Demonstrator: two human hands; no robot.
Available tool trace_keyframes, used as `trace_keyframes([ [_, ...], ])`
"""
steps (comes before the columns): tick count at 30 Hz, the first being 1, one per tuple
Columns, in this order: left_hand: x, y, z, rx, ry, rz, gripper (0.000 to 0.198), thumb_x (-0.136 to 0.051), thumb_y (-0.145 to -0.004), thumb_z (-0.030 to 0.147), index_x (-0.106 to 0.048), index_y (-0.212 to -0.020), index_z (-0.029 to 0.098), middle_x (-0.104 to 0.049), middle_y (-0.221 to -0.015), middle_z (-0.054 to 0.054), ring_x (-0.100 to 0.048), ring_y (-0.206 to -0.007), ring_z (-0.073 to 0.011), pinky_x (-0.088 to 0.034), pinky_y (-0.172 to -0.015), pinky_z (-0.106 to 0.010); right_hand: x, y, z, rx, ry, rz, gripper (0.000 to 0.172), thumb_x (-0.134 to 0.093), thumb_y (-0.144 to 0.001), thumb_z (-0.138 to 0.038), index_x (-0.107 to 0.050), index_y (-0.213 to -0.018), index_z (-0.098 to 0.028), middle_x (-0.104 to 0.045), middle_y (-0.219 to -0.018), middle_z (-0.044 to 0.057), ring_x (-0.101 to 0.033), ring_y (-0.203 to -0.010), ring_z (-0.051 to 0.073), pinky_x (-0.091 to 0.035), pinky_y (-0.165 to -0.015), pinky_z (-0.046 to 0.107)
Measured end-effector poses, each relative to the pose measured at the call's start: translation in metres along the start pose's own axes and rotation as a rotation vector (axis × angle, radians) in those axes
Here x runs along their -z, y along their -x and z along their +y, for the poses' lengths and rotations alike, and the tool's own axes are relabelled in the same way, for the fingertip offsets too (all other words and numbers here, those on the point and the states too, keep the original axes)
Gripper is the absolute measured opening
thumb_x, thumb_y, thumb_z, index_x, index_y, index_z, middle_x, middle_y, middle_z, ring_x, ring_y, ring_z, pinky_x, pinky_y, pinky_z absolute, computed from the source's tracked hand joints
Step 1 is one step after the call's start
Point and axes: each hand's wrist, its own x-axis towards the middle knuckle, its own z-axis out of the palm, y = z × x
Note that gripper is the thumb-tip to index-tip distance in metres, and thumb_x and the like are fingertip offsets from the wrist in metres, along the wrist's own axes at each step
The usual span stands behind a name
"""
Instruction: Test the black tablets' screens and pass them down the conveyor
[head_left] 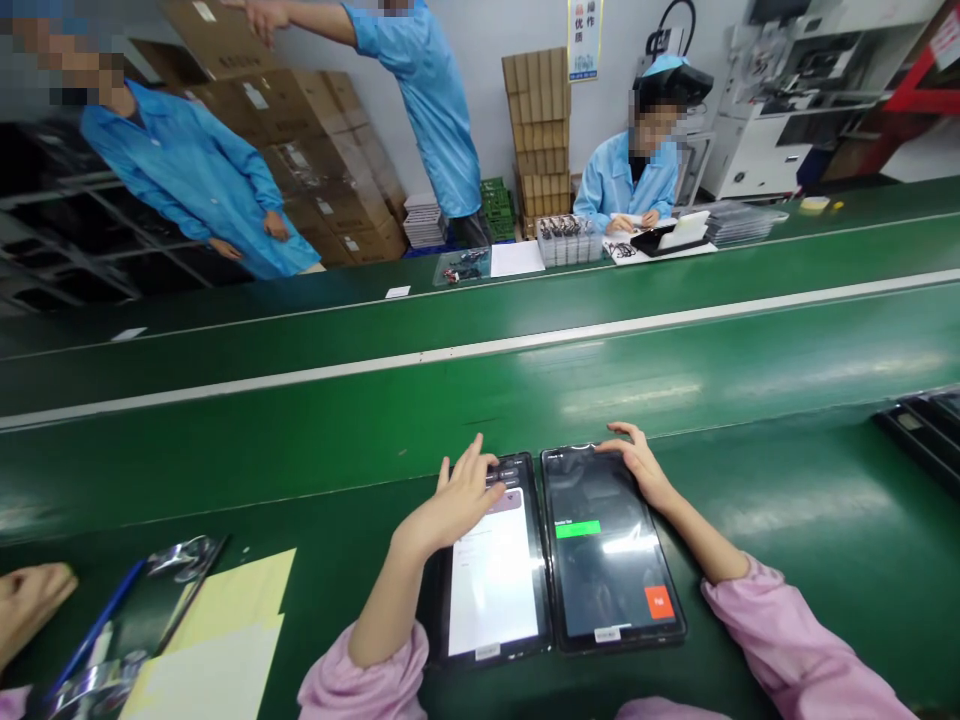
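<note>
Two black tablets lie side by side on the green bench in front of me. The left tablet [493,585] shows a white screen; the right tablet [611,550] shows a dark screen with a green bar and a red button. My left hand [455,500] rests on the left tablet's top edge, fingers spread and touching near the screen's top. My right hand [639,462] lies with its fingers apart on the right tablet's upper right corner. Neither hand holds anything.
A green conveyor belt [480,340] runs across behind the tablets. Yellow paper sheets [225,640] and a shiny bag [161,590] lie at the lower left beside another person's hand [30,605]. Dark trays [926,425] sit at the right. People in blue coats and stacked cartons [330,170] are beyond the belt.
</note>
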Motion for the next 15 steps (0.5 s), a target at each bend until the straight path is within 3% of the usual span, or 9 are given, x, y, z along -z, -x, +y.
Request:
trace_keyframes([
  [3, 0.014, -0.024, -0.001, -0.081, 0.166, 0.025, 0.058, -0.011, -0.101, 0.06, -0.05, -0.119, 0.022, -0.038, -0.157, -0.013, -0.03, -0.148, -0.0217, -0.023, -0.121, -0.05, -0.002, 0.0, 0.001, -0.005, 0.041, -0.016, 0.074, -0.027, -0.092, -0.08, -0.077, -0.106, -0.027, -0.047, -0.133, 0.012, -0.042, -0.127, 0.034, -0.032, -0.112, 0.055],
  [7, 0.019, -0.063, 0.01, -0.116, 0.325, -0.017, 0.067, -0.003, -0.101, 0.055, -0.056, -0.122, 0.02, -0.067, -0.124, -0.011, -0.062, -0.115, -0.0194, -0.046, -0.104, -0.037, 0.0, 0.0, 0.005, -0.009, 0.023, -0.054, 0.073, -0.027, -0.094, -0.077, -0.079, -0.092, -0.026, -0.047, -0.138, 0.01, -0.04, -0.129, 0.034, -0.03, -0.114, 0.053],
  [11, 0.014, -0.081, 0.026, -0.131, 0.102, -0.055, 0.067, -0.008, -0.101, 0.045, -0.07, -0.098, 0.02, -0.073, -0.107, -0.008, -0.067, -0.101, -0.0219, -0.051, -0.092, -0.035, 0.0, -0.003, 0.008, -0.051, -0.127, 0.064, 0.079, -0.023, -0.092, -0.081, -0.077, -0.085, -0.024, -0.053, -0.13, 0.011, -0.048, -0.123, 0.033, -0.034, -0.112, 0.049],
  [15, 0.012, -0.081, 0.033, -0.158, -0.023, -0.039, 0.047, -0.025, -0.098, 0.035, -0.068, -0.086, 0.02, -0.074, -0.096, -0.009, -0.067, -0.092, -0.0258, -0.048, -0.085, -0.036, -0.001, -0.003, 0.004, -0.067, -0.184, 0.141, 0.075, -0.028, -0.092, -0.079, -0.076, -0.085, -0.022, -0.056, -0.123, 0.011, -0.052, -0.119, 0.032, -0.038, -0.109, 0.045],
])
